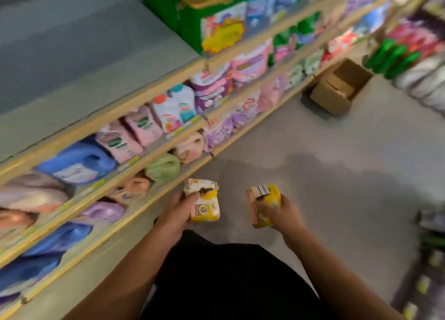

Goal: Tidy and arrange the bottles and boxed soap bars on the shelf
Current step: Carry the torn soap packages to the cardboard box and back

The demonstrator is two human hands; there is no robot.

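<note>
Yellow soap packs sit one in each hand, out over the floor and just clear of the shelf edge. The left hand curls round the left pack, thumb across its face; the right hand grips the right pack from the side, fingers wrapped on it. Both packs look like bundled boxes (the frame is blurred, so I cannot read more).

To shelve them well, I would turn each pack face out, square it to the shelf lip, then slide it in flat, not drop it. One pack at a time seems safer, since the tiers are crowded with pouches and bottles.

Room is tight at the shelf: raised wooden lips could catch a corner. The aisle behind is open, with a carton well apart farther down.
</note>
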